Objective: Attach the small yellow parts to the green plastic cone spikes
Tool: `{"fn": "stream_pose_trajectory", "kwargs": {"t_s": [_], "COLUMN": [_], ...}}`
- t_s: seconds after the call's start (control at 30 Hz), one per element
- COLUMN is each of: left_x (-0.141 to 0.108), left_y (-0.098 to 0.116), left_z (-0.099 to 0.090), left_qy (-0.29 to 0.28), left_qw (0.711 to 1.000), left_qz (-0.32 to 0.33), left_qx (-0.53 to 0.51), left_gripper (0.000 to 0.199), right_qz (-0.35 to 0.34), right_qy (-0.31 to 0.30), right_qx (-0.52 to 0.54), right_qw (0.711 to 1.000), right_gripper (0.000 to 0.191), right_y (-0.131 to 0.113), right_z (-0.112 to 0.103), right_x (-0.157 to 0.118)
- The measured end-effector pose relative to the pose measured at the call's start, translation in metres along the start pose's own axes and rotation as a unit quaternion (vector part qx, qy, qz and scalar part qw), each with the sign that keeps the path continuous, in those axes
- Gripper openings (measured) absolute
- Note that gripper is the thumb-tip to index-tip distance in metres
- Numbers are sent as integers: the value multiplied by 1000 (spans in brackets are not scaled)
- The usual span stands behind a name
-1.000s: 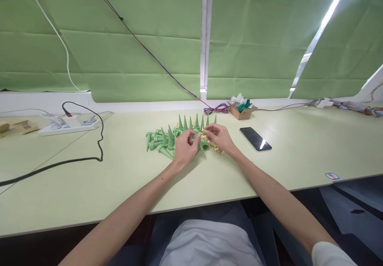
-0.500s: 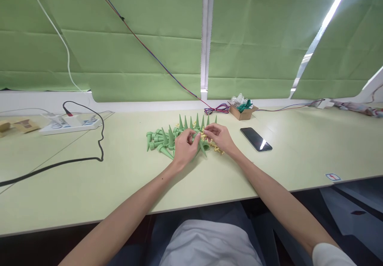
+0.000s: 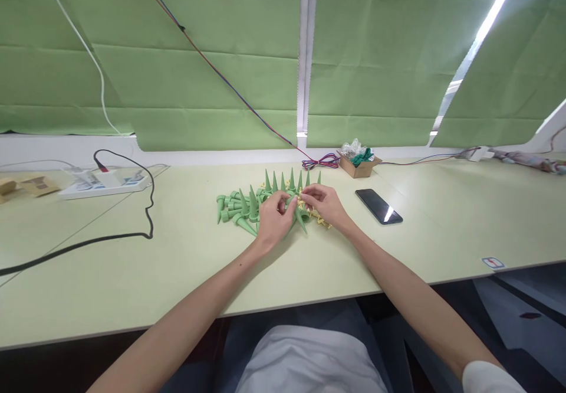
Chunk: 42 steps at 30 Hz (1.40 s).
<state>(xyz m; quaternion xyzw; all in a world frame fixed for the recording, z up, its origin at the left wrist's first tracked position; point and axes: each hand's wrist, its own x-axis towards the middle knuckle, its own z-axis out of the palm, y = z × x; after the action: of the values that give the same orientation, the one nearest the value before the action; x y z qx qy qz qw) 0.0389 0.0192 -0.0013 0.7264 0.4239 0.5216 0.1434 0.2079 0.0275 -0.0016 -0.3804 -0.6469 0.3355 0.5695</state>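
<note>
My left hand point(image 3: 275, 219) is closed on a green plastic cone spike point(image 3: 300, 222), whose point slants down toward me. Close beside it, my right hand point(image 3: 326, 203) pinches a small yellow plastic piece at the spike's wide end; the fingers partly cover it. Around my hands lies a heap of similar green spikes point(image 3: 253, 205), some standing point up, others on their sides. Several small yellow pieces point(image 3: 322, 222) lie on the table under and beside my right hand.
A black phone point(image 3: 378, 206) lies to the right. Behind it stands a small cardboard box point(image 3: 360, 170) with clear plastic and green material, near a coiled cable point(image 3: 325, 161). On the left are a white power strip point(image 3: 106, 187) and a black cord point(image 3: 110, 238).
Both hands stay almost in place over the heap. The fingers of my right hand have shifted very slightly against the spike's wide end.
</note>
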Motion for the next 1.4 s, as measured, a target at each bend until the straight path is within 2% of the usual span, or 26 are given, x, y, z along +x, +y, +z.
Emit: {"fn": "stream_pose_trajectory", "kwargs": {"t_s": [0.4, 0.8, 1.03, 1.2, 1.4], "left_x": [4, 3, 4, 4, 6], "left_y": [-6, -5, -8, -8, -6], "left_z": [-1, -1, 1, 3, 3], "left_qy": [29, 14, 39, 46, 20], "left_qw": [997, 999, 998, 993, 975], "left_qz": [-52, -29, -20, -54, -122], "left_qx": [-48, -39, -53, -99, -185], "left_gripper": [27, 24, 22, 24, 28], "right_qz": [-1, 7, 1, 7, 4], "right_qy": [-24, -25, -34, -30, -27], "right_qx": [14, 3, 3, 7, 5], "right_qw": [1000, 1000, 999, 999, 1000], "right_gripper": [28, 33, 34, 32, 31], "right_y": [-4, -7, 0, 2, 2], "right_z": [-1, 0, 1, 0, 0], "right_x": [1, 0, 0, 0, 0]}}
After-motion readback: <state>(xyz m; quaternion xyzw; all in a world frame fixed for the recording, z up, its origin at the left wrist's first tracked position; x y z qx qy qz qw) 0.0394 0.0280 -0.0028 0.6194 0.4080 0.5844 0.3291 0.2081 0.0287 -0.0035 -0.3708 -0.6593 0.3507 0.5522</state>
